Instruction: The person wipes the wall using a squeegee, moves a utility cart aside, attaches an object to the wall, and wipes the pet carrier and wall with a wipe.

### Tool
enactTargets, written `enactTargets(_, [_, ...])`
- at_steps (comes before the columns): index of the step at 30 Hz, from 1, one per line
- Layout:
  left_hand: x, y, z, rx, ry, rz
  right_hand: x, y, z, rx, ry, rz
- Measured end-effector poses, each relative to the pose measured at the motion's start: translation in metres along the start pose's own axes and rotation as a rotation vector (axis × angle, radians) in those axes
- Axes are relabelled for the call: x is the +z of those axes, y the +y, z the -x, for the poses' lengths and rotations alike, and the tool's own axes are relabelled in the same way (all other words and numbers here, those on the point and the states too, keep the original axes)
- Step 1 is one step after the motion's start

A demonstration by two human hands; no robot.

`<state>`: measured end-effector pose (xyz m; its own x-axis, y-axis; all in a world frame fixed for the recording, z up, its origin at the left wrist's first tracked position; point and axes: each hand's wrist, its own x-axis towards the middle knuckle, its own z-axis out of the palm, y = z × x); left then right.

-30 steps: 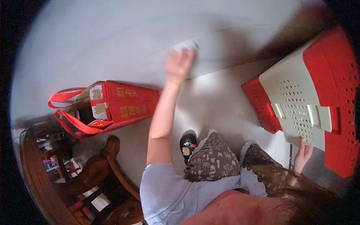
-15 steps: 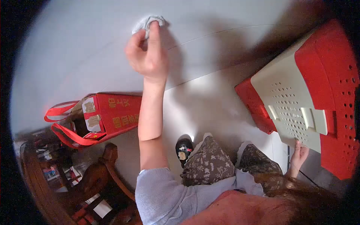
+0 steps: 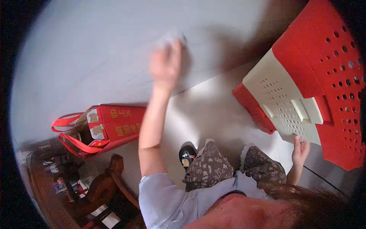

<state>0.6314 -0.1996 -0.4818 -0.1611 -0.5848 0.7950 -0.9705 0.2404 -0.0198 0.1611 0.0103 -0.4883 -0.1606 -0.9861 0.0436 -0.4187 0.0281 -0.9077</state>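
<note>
My left hand [image 3: 166, 63] reaches up and presses a crumpled white cloth [image 3: 170, 37] against the pale wall [image 3: 103, 49]. Motion smears both hand and cloth, so I cannot tell whether it is fabric or tissue. On the right, my right hand [image 3: 299, 152] grips the lower edge of a large red and cream plastic piece [image 3: 284, 91] with rows of round holes, its thumb on the near face. This piece stands tilted beside me, and its right end runs out of view.
A red bag [image 3: 122, 122] with gold characters and red handles leans by the wall at left. Below it is a dark carved wooden chair [image 3: 103, 187] with papers about it. My black shoe [image 3: 187, 155] rests on the glossy floor [image 3: 213, 110].
My left hand with the cloth has moved down and to the right along the wall. The view has shifted slightly, and my right hand still grips the plastic piece.
</note>
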Motion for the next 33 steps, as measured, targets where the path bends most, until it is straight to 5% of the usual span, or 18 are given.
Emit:
enactTargets(1, [-0.032, 0.009, -0.060, 0.197, 0.415, -0.280, -0.003, 0.005, 0.001, 0.000, 0.009, -0.010])
enactTargets(4, [-0.042, 0.017, -0.108, 0.006, 0.644, -0.083, 0.006, -0.013, 0.000, 0.002, 0.051, 0.025])
enactTargets(8, [0.015, 0.038, -0.018, 0.352, 0.044, -0.393, 0.012, -0.024, -0.001, 0.050, 0.079, -0.004])
enactTargets(10, [0.062, 0.038, 0.068, 0.244, -0.264, 0.112, 0.006, -0.023, -0.001, 0.062, 0.042, 0.097])
enactTargets(11, [0.080, 0.029, 0.108, 0.416, -0.467, -0.031, 0.005, -0.023, 0.002, 0.063, 0.050, 0.097])
enactTargets(15, [0.080, 0.021, 0.121, 0.538, -0.646, -0.111, 0.007, -0.026, -0.005, -0.048, 0.009, 0.172])
enactTargets(18, [0.029, 0.026, 0.018, 0.591, -0.446, -0.113, 0.010, -0.023, -0.005, -0.082, 0.049, 0.183])
enactTargets(20, [-0.044, 0.039, -0.089, 0.314, -0.160, -0.149, 0.010, -0.020, -0.004, -0.091, 0.067, 0.186])
enactTargets(21, [-0.062, 0.029, -0.126, 0.352, 0.294, -0.430, 0.009, -0.020, -0.003, -0.060, 0.048, 0.136])
enactTargets(22, [-0.081, 0.017, -0.159, 0.249, 0.401, -0.367, 0.009, -0.020, -0.003, -0.027, 0.030, 0.089])
enactTargets(24, [-0.101, 0.039, -0.201, -0.043, 0.644, 0.240, 0.010, -0.021, -0.003, -0.002, 0.043, 0.039])
enactTargets(25, [-0.093, 0.048, -0.200, -0.045, 0.641, 0.249, 0.008, -0.022, -0.002, 0.018, 0.032, 0.120])
enactTargets(27, [-0.076, 0.062, -0.192, -0.183, 0.480, 0.698, 0.007, -0.023, 0.000, 0.043, 0.029, 0.204])
enactTargets(28, [-0.041, 0.045, -0.156, 0.067, 0.214, -0.123, 0.011, -0.025, -0.001, 0.031, 0.041, 0.167])
enactTargets(29, [-0.016, 0.053, -0.130, 0.354, 0.281, -0.500, 0.011, -0.026, -0.001, 0.017, 0.051, 0.136])
enactTargets(33, [0.090, 0.058, 0.047, 0.442, -0.627, 0.059, 0.003, -0.015, -0.001, -0.032, 0.021, 0.227])
